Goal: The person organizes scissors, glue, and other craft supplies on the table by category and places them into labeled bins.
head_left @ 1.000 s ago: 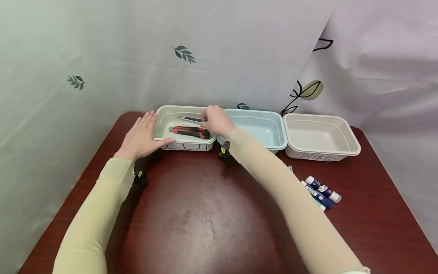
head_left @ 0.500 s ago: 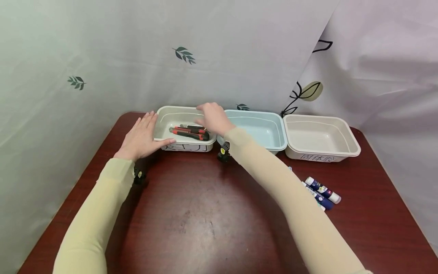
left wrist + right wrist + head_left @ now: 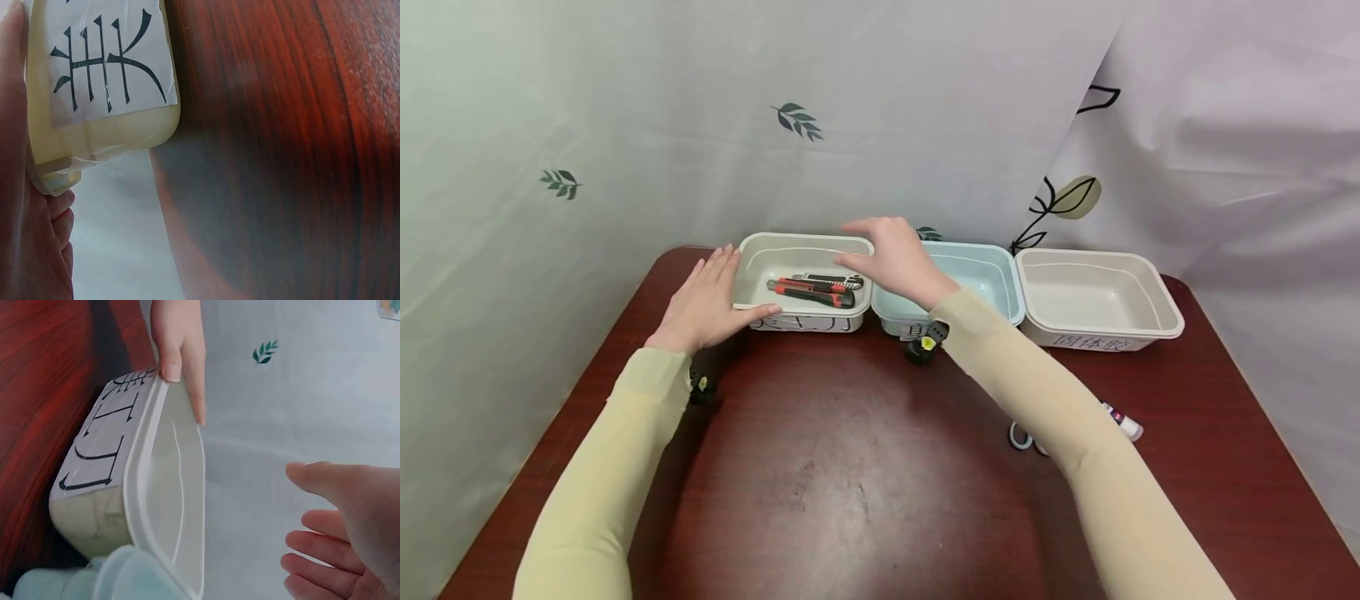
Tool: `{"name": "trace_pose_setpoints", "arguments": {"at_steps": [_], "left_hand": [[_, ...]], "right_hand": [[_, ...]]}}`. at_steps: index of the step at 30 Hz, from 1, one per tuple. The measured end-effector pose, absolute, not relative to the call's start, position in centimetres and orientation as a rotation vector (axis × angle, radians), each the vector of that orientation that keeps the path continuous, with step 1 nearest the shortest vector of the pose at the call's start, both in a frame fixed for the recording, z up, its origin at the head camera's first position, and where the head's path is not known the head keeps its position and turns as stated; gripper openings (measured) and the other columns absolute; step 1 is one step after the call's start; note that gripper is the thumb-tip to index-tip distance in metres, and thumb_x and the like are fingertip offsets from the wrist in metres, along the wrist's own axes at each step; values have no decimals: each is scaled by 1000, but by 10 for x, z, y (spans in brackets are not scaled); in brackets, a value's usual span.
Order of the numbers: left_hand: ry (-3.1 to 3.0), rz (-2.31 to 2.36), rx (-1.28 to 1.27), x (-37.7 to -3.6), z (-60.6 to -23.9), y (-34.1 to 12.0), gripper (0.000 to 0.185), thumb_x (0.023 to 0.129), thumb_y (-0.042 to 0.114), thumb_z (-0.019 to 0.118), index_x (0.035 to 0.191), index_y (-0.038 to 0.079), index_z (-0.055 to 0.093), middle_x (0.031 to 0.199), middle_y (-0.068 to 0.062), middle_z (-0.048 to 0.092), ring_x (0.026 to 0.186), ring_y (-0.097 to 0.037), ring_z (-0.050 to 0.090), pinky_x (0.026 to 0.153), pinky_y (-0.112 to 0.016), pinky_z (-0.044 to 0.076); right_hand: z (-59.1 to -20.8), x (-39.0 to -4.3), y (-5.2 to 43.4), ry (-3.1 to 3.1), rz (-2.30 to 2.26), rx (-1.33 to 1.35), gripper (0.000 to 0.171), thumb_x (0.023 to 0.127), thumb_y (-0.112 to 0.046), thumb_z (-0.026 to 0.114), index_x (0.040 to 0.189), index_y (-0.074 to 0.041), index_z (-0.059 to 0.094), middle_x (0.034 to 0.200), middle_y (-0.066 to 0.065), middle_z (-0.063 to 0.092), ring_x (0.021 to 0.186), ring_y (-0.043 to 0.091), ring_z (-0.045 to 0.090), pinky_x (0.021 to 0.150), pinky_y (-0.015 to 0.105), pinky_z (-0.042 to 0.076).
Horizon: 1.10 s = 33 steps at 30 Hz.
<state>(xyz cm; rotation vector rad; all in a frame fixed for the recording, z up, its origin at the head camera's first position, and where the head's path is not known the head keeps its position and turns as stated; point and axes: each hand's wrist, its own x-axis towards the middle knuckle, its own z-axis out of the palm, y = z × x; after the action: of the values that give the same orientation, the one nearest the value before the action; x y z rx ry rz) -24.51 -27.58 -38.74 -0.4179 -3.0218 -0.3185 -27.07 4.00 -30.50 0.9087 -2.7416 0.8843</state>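
Fingers of our left hand (image 3: 707, 300) lie flat against the left tray (image 3: 801, 283); our right hand (image 3: 895, 258) hovers released above its right rim.

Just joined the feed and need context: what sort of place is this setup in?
Probably a staged desk for sorting stationery, not a real office: a dark red wooden table, three labelled bins, the left bin holding utility knives, and leaf-print curtains hung as a backdrop.
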Motion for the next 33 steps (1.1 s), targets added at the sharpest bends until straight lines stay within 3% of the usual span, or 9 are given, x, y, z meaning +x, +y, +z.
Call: {"name": "trace_pose_setpoints", "arguments": {"at_steps": [10,17,33], "left_hand": [[-3027,-323,-413,-246,-388,-276,120,87,79,54,159,-8,13,165,-28,13,153,-38,8,124,-47,2],[-3031,-320,-411,-247,-389,-277,121,87,79,53,160,-7,12,165,-27,12,154,-37,7,124,-47,1],[-3027,-333,-417,-246,-389,-278,120,87,78,55,159,-8,13,165,-28,13,154,-37,7,124,-44,-1]], "right_hand": [[-313,-249,77,-2762,920,864,51,92,-38,76,134,-9,68,131,3,68,127,20,57,110,35,39],[-319,-236,105,-2681,1034,868,50,91,-32,79,133,-6,69,130,5,68,126,18,58,106,33,45],[-335,-197,158,-2546,1004,842,48,86,-29,84,126,-4,73,121,8,72,118,22,64,102,42,50]]}}
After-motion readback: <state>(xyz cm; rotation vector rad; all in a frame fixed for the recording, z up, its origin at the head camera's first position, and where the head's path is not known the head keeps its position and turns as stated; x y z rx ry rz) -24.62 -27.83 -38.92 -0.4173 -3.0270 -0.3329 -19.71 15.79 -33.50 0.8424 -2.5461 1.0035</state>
